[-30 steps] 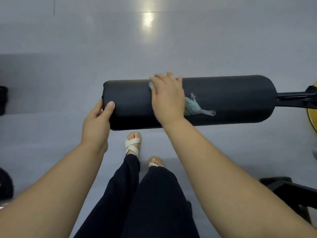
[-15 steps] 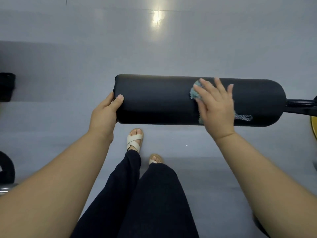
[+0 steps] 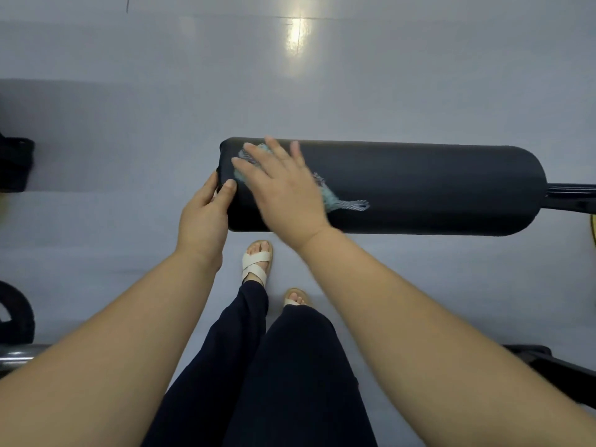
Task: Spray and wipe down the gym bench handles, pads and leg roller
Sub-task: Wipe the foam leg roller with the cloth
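The black padded leg roller (image 3: 419, 185) lies level across the view, its metal bar (image 3: 571, 195) running off the right edge. My right hand (image 3: 283, 191) presses a light blue cloth (image 3: 335, 198) flat onto the roller's left part with straight, spread fingers; the cloth shows at the fingertips and trails out to the right of the palm. My left hand (image 3: 203, 217) grips the roller's left end, thumb on top and fingers curled round the end face.
Grey tiled floor lies all round, with a light glare at the top. Dark gym gear (image 3: 14, 162) sits at the left edge, a black wheel-like shape (image 3: 16, 314) lower left, a black frame part (image 3: 554, 362) lower right. My legs and sandalled feet (image 3: 256, 262) stand below the roller.
My right hand has slid the cloth leftward along the roller, from its right part to beside my left hand. The left hand has kept its grip on the roller's end.
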